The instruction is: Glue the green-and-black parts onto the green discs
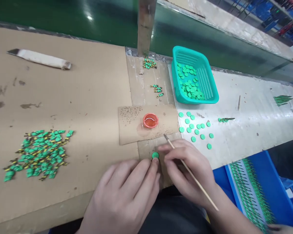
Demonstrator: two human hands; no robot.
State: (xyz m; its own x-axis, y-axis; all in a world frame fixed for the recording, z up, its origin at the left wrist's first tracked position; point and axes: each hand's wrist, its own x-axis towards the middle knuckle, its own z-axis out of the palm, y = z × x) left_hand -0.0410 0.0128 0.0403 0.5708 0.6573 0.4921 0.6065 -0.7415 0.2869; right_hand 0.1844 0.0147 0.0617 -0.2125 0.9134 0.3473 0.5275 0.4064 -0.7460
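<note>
My left hand (pixel 127 191) is closed at the table's front edge, its fingertips pinching a green round disc (pixel 155 155) that looks like a button. My right hand (pixel 190 169), just right of it, grips a thin wooden brush (pixel 197 182) whose dark tip points up and left over a piece of cardboard (pixel 127 133). On that cardboard stands a small red cup (pixel 150 121) with amber liquid inside. Loose green discs (pixel 197 131) lie scattered to the right, and a teal basket (pixel 211 81) behind them holds many more.
Small green, yellow and black pieces form a large pile (pixel 42 152) at left and smaller groups (pixel 157 89) behind the cup. A white-wrapped blade (pixel 42 59) lies back left. Blue bins (pixel 273 182) stand lower right, with part of another person's hand (pixel 283 228).
</note>
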